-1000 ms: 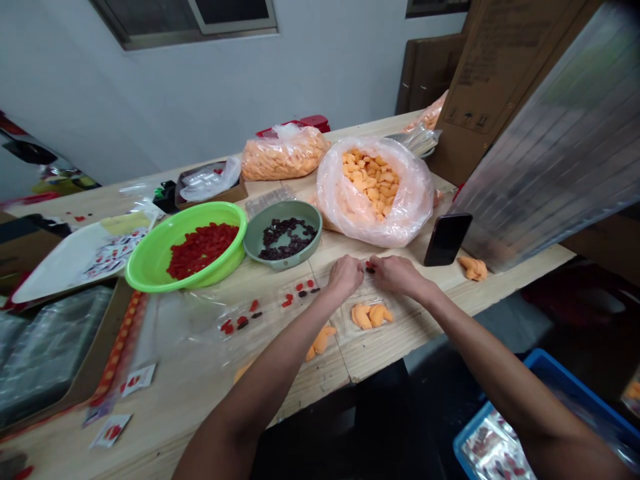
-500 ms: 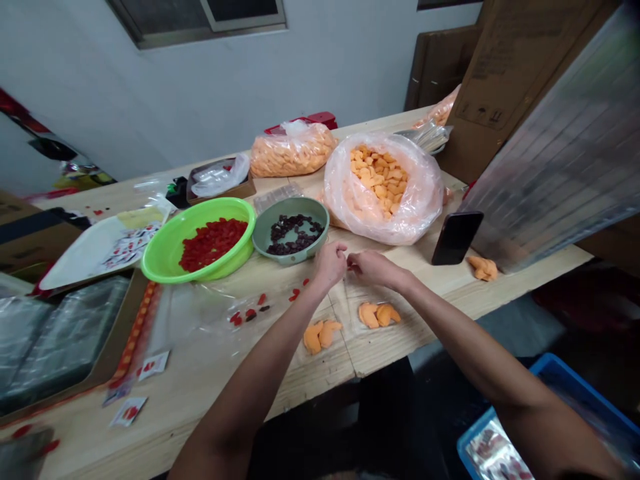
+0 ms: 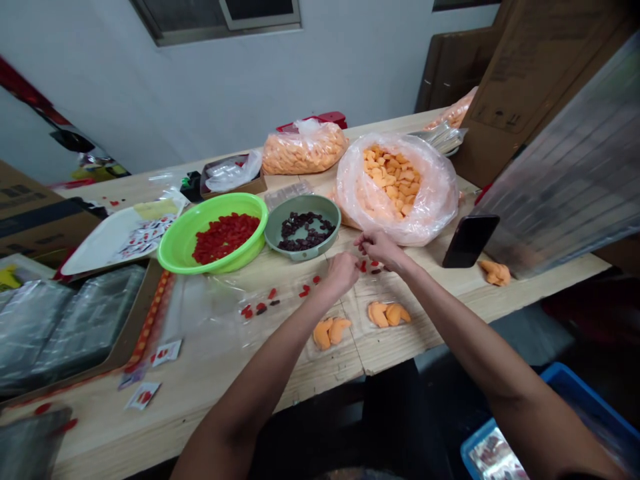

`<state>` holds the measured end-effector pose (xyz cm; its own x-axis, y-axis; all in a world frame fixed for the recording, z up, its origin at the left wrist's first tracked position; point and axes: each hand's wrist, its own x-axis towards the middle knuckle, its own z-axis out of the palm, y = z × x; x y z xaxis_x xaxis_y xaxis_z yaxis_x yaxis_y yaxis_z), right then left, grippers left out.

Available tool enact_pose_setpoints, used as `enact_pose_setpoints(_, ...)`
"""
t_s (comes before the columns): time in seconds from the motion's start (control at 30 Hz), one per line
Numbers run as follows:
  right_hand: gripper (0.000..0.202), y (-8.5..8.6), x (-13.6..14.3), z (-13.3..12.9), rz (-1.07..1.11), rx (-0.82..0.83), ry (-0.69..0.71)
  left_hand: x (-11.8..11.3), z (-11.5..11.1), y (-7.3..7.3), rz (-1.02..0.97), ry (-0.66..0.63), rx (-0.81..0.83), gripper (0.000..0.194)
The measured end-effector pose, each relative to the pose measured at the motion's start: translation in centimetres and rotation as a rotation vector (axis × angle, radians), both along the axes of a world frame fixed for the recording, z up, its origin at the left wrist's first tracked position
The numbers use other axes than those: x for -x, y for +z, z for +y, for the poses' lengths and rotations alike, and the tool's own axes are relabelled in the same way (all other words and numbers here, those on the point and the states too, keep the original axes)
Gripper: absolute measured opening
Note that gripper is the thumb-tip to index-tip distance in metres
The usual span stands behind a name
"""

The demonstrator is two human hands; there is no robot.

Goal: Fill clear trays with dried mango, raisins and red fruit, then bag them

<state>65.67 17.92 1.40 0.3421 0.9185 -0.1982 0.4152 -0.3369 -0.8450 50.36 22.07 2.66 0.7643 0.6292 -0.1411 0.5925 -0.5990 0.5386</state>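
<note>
- red and dark pieces lie on the desk, between and just near of the hands
- left hand: fingers curled, just left of them; cannot tell if its grip is clamped on anything
- right hand: fingers bent, just far of them; cannot tell if its grip holds anything
- orange pieces sit nearer
- green bowl, farther left

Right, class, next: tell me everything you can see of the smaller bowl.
The smaller bowl is round, shallow and dull grey-green, apparently plastic. It stands upright on the table, just right of the green basin, and holds dark pieces scattered around a bare patch of its bottom. The left hand, nearby, does not appear to touch it.
</note>
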Motion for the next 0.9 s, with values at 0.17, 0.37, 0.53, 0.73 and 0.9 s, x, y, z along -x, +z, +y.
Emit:
enact_pose_setpoints(0.17,0.021,0.5,-1.2,-2.1,0.023,0.032,-0.073,-1.0,-0.5,0.4,0.138,-0.157,-0.139,0.021)
enact_pose_setpoints(0.37,0.016,1.3,-2.1,-4.9,0.138,0.075,-0.126,-1.0,-0.2,0.9,0.128,-0.210,-0.104,0.018)
enact_pose_setpoints(0.53,0.012,1.8,-2.0,-5.5,0.310,0.060,-0.154,-1.8,0.0,0.8,0.158,0.006,-0.085,0.023)
enact_pose_setpoints(0.73,0.009,3.7,-1.0,-5.6,0.420,0.041,-0.084,-2.5,-0.8,-0.1,0.176,0.016,-0.079,0.019)
enact_pose_setpoints(0.9,0.016,7.0,0.6,-5.0,0.449,-0.032,-0.072,-1.5,-0.8,-1.1,0.132,-0.036,-0.061,0.027)
